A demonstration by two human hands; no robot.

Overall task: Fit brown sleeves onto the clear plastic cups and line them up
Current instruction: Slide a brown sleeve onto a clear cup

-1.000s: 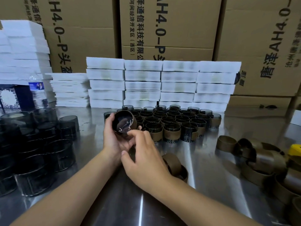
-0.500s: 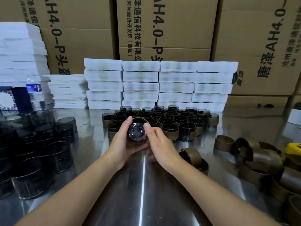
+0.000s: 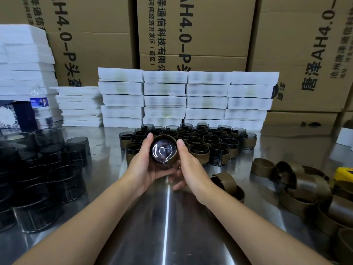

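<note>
Head view showed a clear plastic cup (image 3: 163, 151) held at centre frame, just above the worktop (image 3: 166, 226) and in front of the block of sleeved cups (image 3: 210, 142). It lay tipped on its side, its long axis running from the camera toward the back of the frame, one glossy round end facing the lens. A brown sleeve (image 3: 165, 138) ringed its wall. The left hand (image 3: 142, 165) gripped it from the left, thumb raised along the side and fingers (image 3: 164, 171) curled beneath. The right hand (image 3: 191, 169) clasped the right side the same way, its fingers mostly hidden under the cup. Bare cups (image 3: 47, 169) crowded the left of the frame, and loose sleeves (image 3: 298, 184) lay at the right. White foam stacks (image 3: 164, 88) and cardboard boxes (image 3: 193, 25) filled the top.
</note>
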